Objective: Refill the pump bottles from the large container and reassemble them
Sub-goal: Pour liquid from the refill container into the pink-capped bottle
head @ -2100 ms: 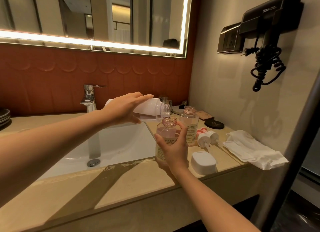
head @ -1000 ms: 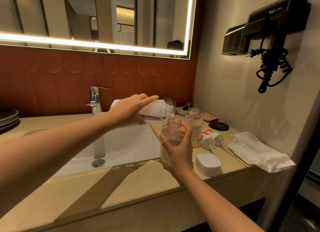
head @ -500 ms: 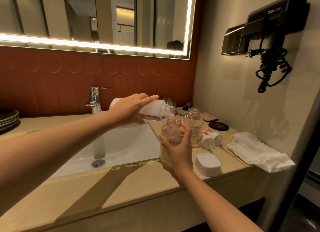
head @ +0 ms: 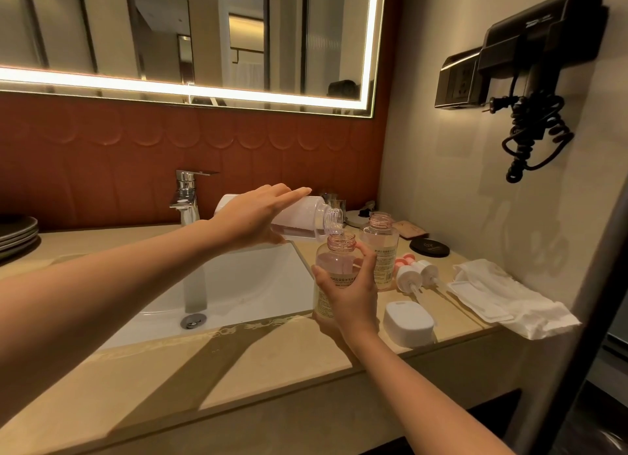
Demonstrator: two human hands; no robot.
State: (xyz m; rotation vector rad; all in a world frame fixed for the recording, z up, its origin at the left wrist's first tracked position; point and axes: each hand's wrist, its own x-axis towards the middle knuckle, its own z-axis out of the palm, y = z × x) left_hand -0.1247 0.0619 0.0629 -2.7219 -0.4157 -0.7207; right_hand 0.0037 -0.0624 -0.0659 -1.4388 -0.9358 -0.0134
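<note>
Presently, the large container (head: 302, 218) was held tipped on its side in the left grip (head: 251, 216), fingers over it, thumb beneath, its mouth just above the open neck of the near bottle (head: 334, 261). That bottle was clasped upright by the right grip (head: 350, 291) on the table (head: 238, 363), a second bottle (head: 380, 247) just behind.

Right of the basin (head: 258, 284) the counter (head: 238, 380) is packed: held pump bottle (head: 334, 264), second open bottle (head: 380, 250) just behind, two pump heads (head: 416, 274), white cap (head: 407, 322), black disc (head: 429, 248), folded towel (head: 509, 298) by the wall. The tilted large container (head: 306, 216) bars the basin's far right corner. Near counter strip and basin lie open.
</note>
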